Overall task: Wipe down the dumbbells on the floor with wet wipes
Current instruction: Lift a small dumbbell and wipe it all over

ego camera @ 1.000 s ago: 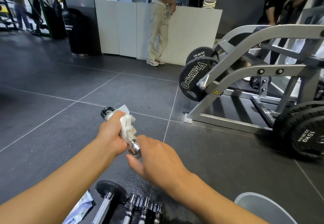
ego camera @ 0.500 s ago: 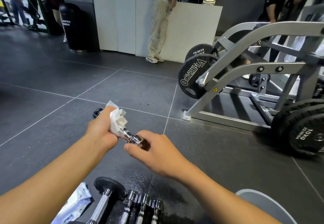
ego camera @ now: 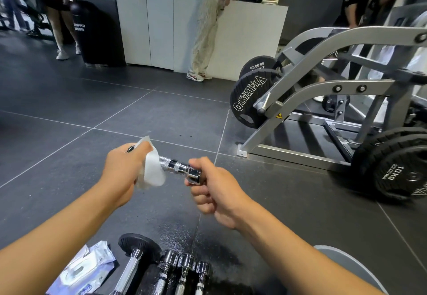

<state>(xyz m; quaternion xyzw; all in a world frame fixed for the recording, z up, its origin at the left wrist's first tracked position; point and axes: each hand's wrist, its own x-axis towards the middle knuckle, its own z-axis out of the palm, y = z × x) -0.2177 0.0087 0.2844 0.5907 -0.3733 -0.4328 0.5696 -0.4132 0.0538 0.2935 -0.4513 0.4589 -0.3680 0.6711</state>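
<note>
Left hand (ego camera: 124, 170), closed round wet wipe (ego camera: 151, 171), has slid left along dumbbell bar (ego camera: 172, 164), baring knurl; right hand (ego camera: 208, 185) fisted on near end. Handle mid-wipe.

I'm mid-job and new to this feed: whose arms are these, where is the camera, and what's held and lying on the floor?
There is no robot: the camera is worn on a person's head, looking down at their own bare hands. The left hand wraps a wet wipe around a chrome dumbbell handle; the right hand grips its near end. On the dark floor below lie more dumbbell bars and a wipes pack. A plate-loaded gym machine stands to the right.
</note>
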